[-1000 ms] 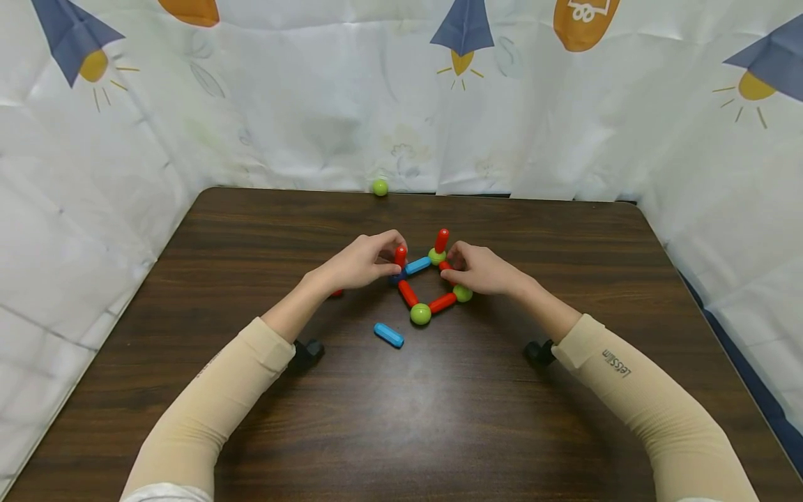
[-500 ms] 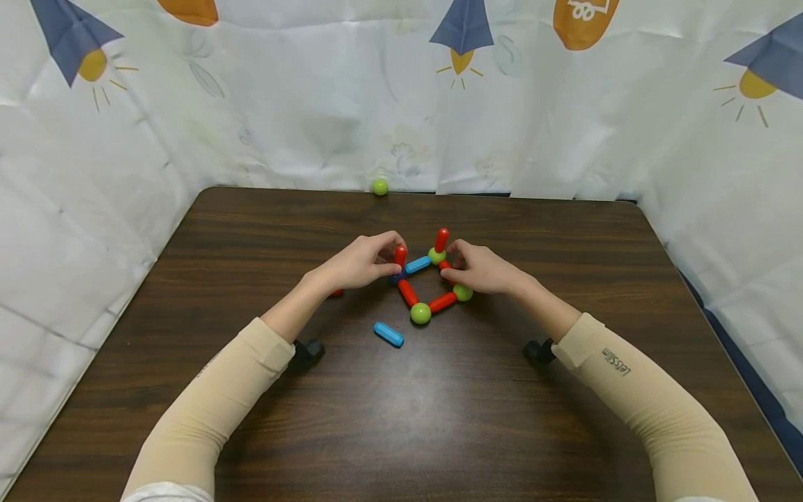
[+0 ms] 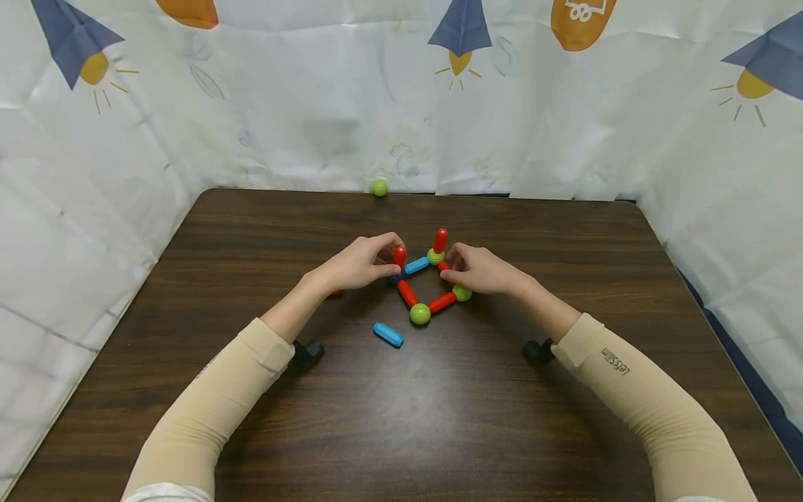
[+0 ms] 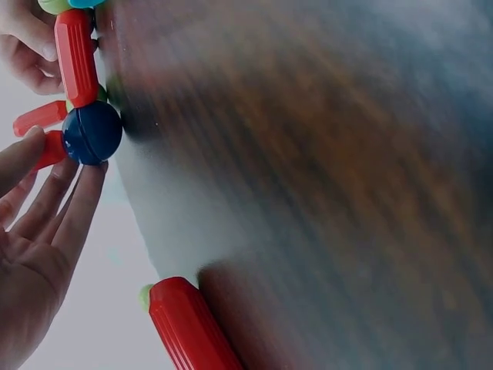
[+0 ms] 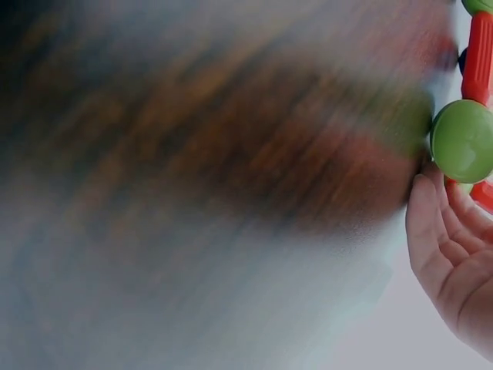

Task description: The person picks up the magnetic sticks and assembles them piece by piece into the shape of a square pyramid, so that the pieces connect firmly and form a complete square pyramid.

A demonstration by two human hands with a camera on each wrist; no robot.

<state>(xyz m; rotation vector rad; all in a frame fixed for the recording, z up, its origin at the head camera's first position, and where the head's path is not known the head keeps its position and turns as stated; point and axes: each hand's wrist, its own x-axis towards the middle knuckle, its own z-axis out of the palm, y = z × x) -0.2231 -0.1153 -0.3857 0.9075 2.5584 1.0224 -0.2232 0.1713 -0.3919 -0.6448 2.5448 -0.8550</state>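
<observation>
A frame of sticks and balls lies mid-table, with a dark blue ball (image 4: 92, 132) at its left corner and green balls at the others. My left hand (image 3: 364, 263) pinches the upright red stick (image 3: 400, 256) on the blue ball; its fingertips touch that ball in the left wrist view. With thumb and fingers, my right hand (image 3: 479, 270) grips the right-side red stick (image 3: 445, 266), partly hidden, beside a green ball (image 3: 462, 293). A second upright red stick (image 3: 441, 240) rises from the back green ball (image 3: 436, 256). A light blue stick (image 3: 417, 265) joins both back corners.
A loose light blue stick (image 3: 388, 335) lies in front of the frame. Mostly hidden behind the left wrist is another red stick (image 4: 189, 324). At the table's far edge sits a single green ball (image 3: 379, 187), close to the white curtain (image 3: 351, 125).
</observation>
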